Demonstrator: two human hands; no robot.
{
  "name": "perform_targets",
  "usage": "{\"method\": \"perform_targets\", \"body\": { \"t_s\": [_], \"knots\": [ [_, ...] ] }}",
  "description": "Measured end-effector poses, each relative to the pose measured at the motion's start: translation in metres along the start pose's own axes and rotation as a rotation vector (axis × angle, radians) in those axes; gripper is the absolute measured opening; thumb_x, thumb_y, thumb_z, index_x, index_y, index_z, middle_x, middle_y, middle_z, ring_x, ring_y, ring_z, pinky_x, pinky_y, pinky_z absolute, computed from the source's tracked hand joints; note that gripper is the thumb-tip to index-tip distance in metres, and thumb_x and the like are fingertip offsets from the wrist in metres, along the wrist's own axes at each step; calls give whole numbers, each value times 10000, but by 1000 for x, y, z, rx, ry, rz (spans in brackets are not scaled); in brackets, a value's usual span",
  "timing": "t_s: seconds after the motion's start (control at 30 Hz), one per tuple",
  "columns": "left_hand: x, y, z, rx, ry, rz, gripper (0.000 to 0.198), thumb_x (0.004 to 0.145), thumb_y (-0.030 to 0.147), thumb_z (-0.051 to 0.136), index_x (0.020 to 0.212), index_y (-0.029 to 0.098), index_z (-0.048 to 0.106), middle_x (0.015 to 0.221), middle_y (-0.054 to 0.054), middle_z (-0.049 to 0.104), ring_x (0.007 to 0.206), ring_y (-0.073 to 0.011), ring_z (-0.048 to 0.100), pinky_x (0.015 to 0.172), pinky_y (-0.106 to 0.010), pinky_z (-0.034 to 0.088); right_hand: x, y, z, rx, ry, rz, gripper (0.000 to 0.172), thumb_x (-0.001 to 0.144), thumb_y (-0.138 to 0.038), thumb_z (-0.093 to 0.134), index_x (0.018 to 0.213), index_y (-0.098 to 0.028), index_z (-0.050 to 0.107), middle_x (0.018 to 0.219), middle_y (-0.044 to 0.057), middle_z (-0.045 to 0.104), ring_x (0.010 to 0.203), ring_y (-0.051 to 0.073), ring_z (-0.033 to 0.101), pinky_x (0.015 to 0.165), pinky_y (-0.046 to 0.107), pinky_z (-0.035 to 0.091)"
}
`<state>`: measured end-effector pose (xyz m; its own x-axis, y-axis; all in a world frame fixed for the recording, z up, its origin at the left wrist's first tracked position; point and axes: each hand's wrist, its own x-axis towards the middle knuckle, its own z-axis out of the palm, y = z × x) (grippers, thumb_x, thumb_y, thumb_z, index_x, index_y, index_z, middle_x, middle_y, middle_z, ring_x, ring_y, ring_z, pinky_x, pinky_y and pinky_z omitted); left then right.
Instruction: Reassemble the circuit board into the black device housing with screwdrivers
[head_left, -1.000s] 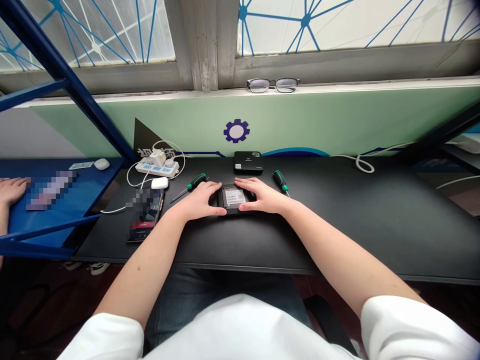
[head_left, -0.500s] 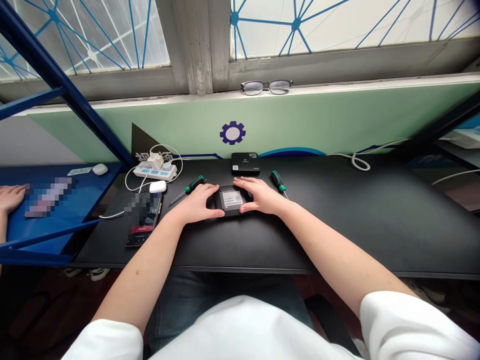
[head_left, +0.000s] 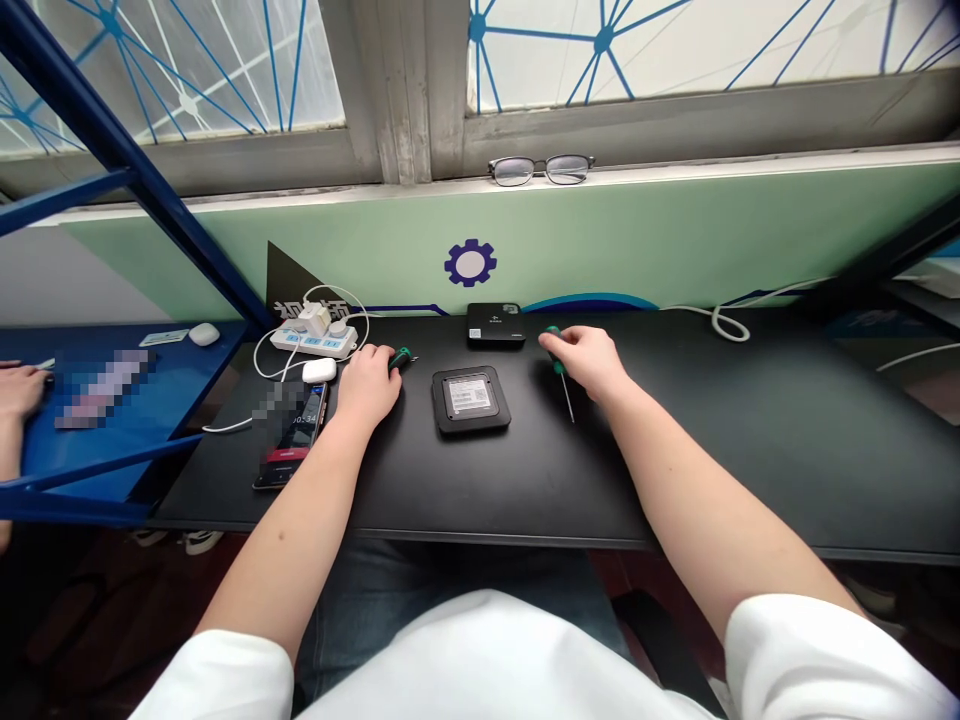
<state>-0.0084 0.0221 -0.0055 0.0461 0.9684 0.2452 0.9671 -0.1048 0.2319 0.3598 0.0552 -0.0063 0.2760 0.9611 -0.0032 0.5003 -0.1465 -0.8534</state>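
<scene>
My left hand point(head_left: 369, 388) is closed over a green-and-black screwdriver point(head_left: 402, 357) lying on the table, its shaft hidden under the hand. To the right, my right hand point(head_left: 591, 360) pinches the handle of a second screwdriver point(head_left: 556, 352), whose thin metal shaft points toward me. Between the hands lies a flat black square box point(head_left: 472, 400) with a white label facing up; neither hand touches it. Behind it, against the green panel, rests a similar black box point(head_left: 496, 325) with a small white sticker.
A phone point(head_left: 300, 430), a white earbud case point(head_left: 319, 371) and a white power strip point(head_left: 315, 341) with looping cables occupy the left side. Glasses point(head_left: 541, 171) sit on the ledge. Another person's hand point(head_left: 21, 390) is at the blue table point(head_left: 82, 470) beyond the blue frame.
Both hands have let go of the labelled black box and moved apart. My left hand has gone to the left screwdriver, my right hand to the right one.
</scene>
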Motion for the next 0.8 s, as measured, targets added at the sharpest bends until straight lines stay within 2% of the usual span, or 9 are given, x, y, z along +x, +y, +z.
{"method": "perform_targets", "body": {
  "t_s": [0.07, 0.1, 0.17, 0.23, 0.33, 0.43, 0.5, 0.63, 0.8],
  "knots": [
    [1, -1, 1, 3, 12, -19, 258, 1020, 225, 596, 1251, 224, 710, 1264, -148, 721, 1245, -350, 690, 1102, -484, 566, -7, -8, 8, 385, -38, -11, 427, 837, -625, 839, 804, -249, 639, 751, 18, 665, 589, 141, 533, 513, 303, 489],
    [1, -2, 2, 1, 16, -26, 255, 1027, 220, 587, 1251, 217, 708, 1263, -153, 722, 1244, -353, 691, 1098, -485, 568, -9, -10, 12, 550, -62, -20, 449, 831, -649, 842, 840, -249, 637, 802, 24, 704, 585, 131, 557, 509, 292, 511],
    [2, -1, 2, -3, 16, -37, 264, 1039, 211, 568, 1266, 189, 702, 1271, -174, 721, 1245, -366, 690, 1101, -502, 566, -14, -13, 21, 761, -98, -46, 474, 808, -655, 865, 895, -249, 639, 898, 42, 760, 675, 149, 685, 607, 298, 618],
    [2, 1, 0, -9, 27, -44, 274, 1040, 211, 569, 1276, 161, 700, 1283, -196, 718, 1260, -389, 680, 1118, -537, 555, -19, -14, 31, 825, -146, -61, 473, 779, -617, 902, 942, -252, 651, 959, 47, 784, 840, 196, 793, 804, 353, 702],
    [1, 4, -3, -61, 93, -8, 257, 1033, 203, 567, 1244, 170, 710, 1287, -189, 724, 1289, -385, 669, 1152, -550, 539, -26, -14, 44, 784, -256, -76, 502, 736, -577, 948, 1020, -261, 681, 1008, 39, 793, 992, 252, 837, 1034, 480, 696],
    [-2, 9, -3, -185, 112, 97, 269, 1048, 175, 503, 1208, 199, 718, 1260, -148, 754, 1258, -317, 706, 1155, -477, 561, -29, -13, 53, 726, -334, -103, 553, 707, -546, 964, 1117, -271, 716, 1030, 25, 794, 1055, 262, 833, 1154, 528, 631],
    [-4, 13, 0, -245, 75, 132, 296, 1054, 162, 477, 1213, 221, 719, 1258, -122, 778, 1244, -287, 731, 1150, -449, 576, -28, -12, 56, 637, -348, -127, 557, 708, -518, 947, 1159, -269, 736, 990, 18, 790, 1036, 259, 820, 1158, 528, 614],
    [-6, 17, 8, -282, -30, 51, 356, 1037, 126, 502, 1314, 232, 699, 1354, -113, 799, 1289, -295, 754, 1166, -477, 584, -26, -9, 59, 442, -333, -186, 507, 745, -471, 890, 1183, -246, 770, 961, 22, 790, 980, 246, 781, 1104, 510, 613],
    [-5, 15, 11, -288, -121, 44, 492, 1034, 114, 520, 1510, 195, 612, 1539, -142, 723, 1443, -308, 690, 1250, -495, 532, -27, -10, 61, 353, -351, -198, 466, 779, -425, 857, 1192, -223, 782, 977, 36, 810, 967, 244, 768, 1086, 511, 609]
  ]
}}
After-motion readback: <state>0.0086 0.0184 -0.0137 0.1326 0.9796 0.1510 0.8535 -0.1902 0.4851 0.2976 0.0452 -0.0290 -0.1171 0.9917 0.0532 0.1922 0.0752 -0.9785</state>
